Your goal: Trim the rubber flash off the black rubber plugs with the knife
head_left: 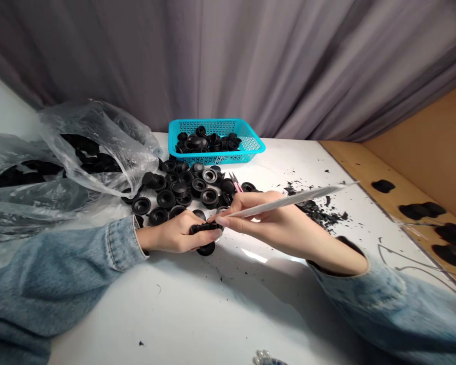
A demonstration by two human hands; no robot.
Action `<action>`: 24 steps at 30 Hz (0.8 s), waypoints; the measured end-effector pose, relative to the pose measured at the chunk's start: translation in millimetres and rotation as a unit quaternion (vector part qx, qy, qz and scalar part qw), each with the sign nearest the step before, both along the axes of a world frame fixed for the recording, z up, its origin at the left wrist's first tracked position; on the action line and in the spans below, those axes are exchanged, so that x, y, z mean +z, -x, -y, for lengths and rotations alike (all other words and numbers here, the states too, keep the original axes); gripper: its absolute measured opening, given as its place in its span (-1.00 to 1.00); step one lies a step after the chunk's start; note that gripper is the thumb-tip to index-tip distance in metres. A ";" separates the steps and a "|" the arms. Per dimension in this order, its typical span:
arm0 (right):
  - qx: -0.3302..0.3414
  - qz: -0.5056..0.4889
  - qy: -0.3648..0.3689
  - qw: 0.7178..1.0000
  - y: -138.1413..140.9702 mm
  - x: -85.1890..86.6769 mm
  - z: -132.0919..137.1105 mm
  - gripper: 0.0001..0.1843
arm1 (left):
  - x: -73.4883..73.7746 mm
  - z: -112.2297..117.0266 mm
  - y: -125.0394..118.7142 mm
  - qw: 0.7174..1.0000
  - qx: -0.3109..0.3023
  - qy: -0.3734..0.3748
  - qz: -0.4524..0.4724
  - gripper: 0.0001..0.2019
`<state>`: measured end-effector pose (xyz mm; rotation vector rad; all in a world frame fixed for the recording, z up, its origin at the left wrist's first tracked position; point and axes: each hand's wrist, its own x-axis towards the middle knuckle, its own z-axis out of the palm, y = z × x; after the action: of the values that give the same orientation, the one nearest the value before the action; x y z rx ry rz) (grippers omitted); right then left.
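My left hand (180,232) pinches a black ribbed rubber part (197,229) between thumb and fingers, over the white table. My right hand (266,218) is closed on a slim, pale, pointed tool (289,201), held like a pen; its kind is unclear. The fingertips of both hands meet at the rubber part, and the tool's working end is mostly hidden there. Just below the left fingertips shows another black round part (206,249). Behind my hands, a pile of black rubber parts (166,199) with flanges and ribs spreads over the table.
A blue perforated basket (216,158) with more black parts stands at the back. Clear plastic bags (99,121) with black pieces lie left. Pink-handled snips (236,183) lie behind my right hand. Black scraps (323,213) litter the right side; several black pieces (421,210) sit on the wooden surface.
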<state>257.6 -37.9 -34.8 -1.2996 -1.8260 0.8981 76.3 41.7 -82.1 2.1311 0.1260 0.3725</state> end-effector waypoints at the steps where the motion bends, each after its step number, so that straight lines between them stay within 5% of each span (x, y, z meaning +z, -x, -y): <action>1: 0.003 0.006 -0.006 1.000 -0.2 0.1 0.0 -0.79 | 0.2 0.0 0.0 1.000 -0.002 -0.002 -0.001 -0.57; 14: 0.022 0.037 -0.017 0.999 -2.1 1.0 -0.9 -0.79 | 1.5 -0.5 -1.4 1.000 -0.010 -0.015 -0.012 -0.57; 24: 0.004 0.127 -0.202 0.971 8.6 -22.5 5.4 -0.85 | -5.5 -3.8 1.3 0.997 0.032 0.024 -0.064 -0.50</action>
<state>249.0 -43.4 -57.2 -1.1841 -2.0771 0.3423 74.9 45.5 -87.7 2.1061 0.2747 0.2662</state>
